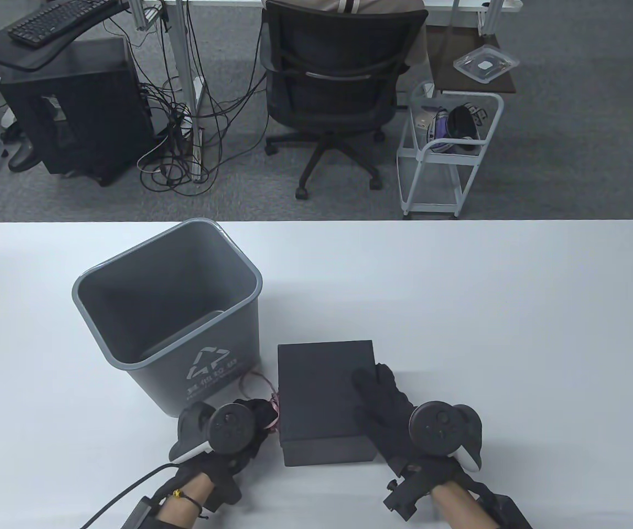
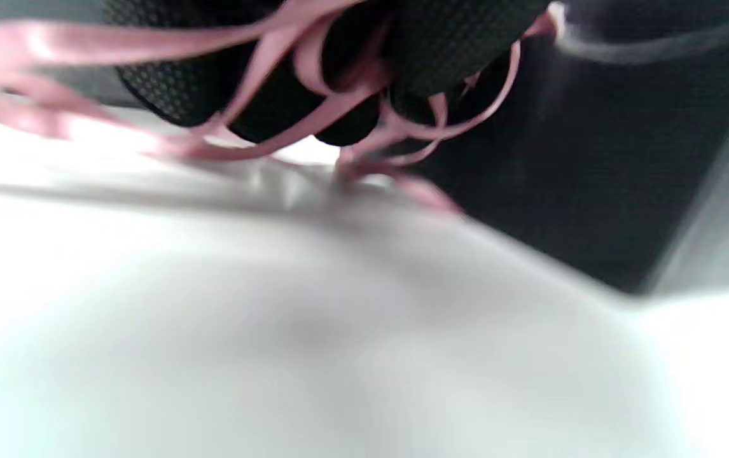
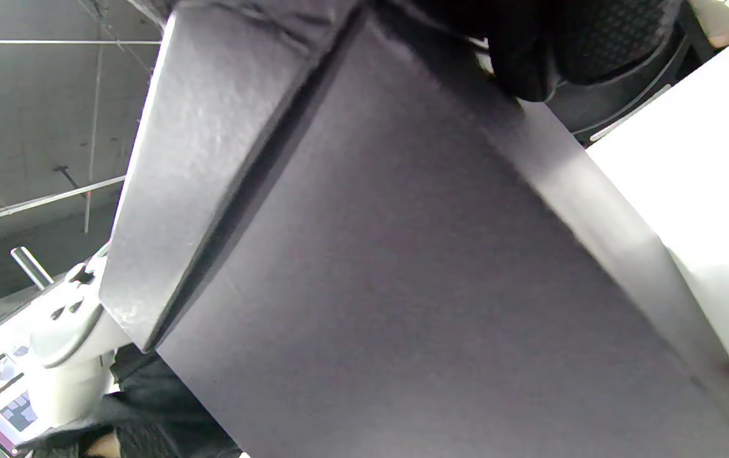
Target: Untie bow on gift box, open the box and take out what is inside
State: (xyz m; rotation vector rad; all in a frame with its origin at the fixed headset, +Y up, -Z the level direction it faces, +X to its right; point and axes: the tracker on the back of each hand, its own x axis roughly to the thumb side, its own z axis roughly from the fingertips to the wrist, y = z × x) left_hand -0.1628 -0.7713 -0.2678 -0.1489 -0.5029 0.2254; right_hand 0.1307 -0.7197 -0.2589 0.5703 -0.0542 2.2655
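A black gift box (image 1: 322, 386) with its lid on sits near the table's front edge; its side fills the right wrist view (image 3: 402, 286). My right hand (image 1: 379, 402) lies on the lid's right part, fingers spread over the top and down the side. A thin pink ribbon (image 1: 273, 410), loose from the box top, trails along the box's left side. My left hand (image 1: 250, 421) holds a bunch of it there. In the left wrist view the ribbon (image 2: 313, 108) loops around my curled fingers (image 2: 288, 83) beside the box wall (image 2: 593, 159).
A grey waste bin (image 1: 173, 314) with a recycling mark stands just left of the box, touching distance from my left hand. White table (image 1: 487, 308) stretches right and behind. An office chair (image 1: 338, 88) and a wire cart (image 1: 448, 149) stand beyond the far edge.
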